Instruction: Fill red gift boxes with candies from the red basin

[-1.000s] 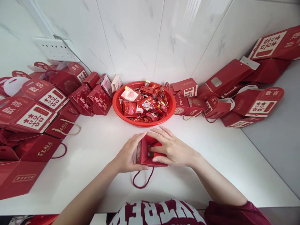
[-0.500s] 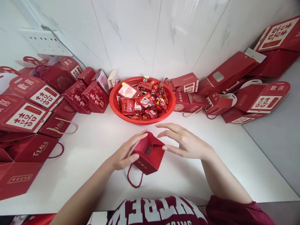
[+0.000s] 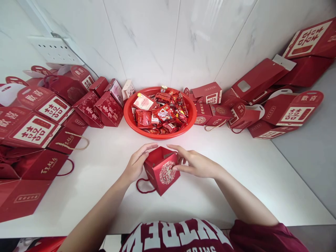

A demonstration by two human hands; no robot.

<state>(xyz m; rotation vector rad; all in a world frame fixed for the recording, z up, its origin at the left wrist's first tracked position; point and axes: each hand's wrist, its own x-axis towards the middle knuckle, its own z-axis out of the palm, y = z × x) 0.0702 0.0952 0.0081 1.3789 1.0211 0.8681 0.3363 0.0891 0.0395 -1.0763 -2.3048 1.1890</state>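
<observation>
A small red gift box (image 3: 164,175) stands on the white table with its top open and a round pale pattern on the side facing me. A dark red cord handle (image 3: 144,187) loops out at its lower left. My left hand (image 3: 137,162) holds the box's left side, fingers reaching along the far rim. From the right, my right hand (image 3: 195,162) grips it, thumb on the patterned side and some fingers hidden behind the rim. Just beyond the box is a red plastic basket (image 3: 127,122) heaped with red-wrapped sweets (image 3: 165,113).
Many red gift boxes (image 3: 34,129) are stacked along the left, some with cord handles. More boxes (image 3: 288,108) are piled at the right. Behind the basket rises a marbled wall (image 3: 147,42), with a power strip (image 3: 56,50) at the left.
The box has turned and tilted, so its round-patterned side now faces me. My right hand has moved left onto it, while my left hand has shifted slightly left and up.
</observation>
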